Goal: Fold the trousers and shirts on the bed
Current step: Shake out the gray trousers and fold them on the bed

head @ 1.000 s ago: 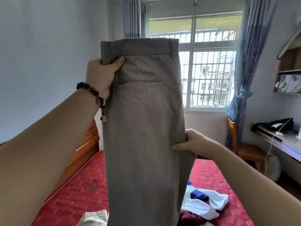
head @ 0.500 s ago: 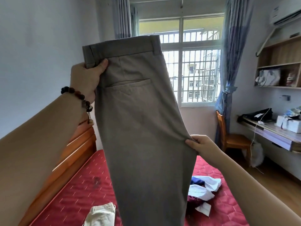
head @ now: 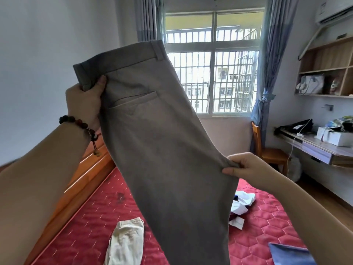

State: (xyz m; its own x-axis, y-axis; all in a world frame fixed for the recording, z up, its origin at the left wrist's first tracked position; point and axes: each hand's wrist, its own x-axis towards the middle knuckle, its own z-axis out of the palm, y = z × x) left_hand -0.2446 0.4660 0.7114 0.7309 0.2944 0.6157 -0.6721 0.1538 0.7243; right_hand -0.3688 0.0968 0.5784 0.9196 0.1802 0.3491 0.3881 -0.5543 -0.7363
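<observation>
We see the raised left hand (head: 84,101) gripping the grey trousers (head: 164,150) at the waistband while the lower right hand (head: 246,168) pinches their edge.

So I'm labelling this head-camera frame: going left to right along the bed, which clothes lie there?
Cream trousers → grey trousers held up by the left hand and right hand → white shirt → blue garment.

Grey trousers (head: 162,150) hang tilted above the red bed (head: 267,226), waistband toward eleven o'clock. The left hand (head: 84,102) grips the waistband corner; the right hand (head: 246,169) pinches the seat edge at three o'clock. Cream trousers (head: 126,243) lie at six o'clock.
</observation>
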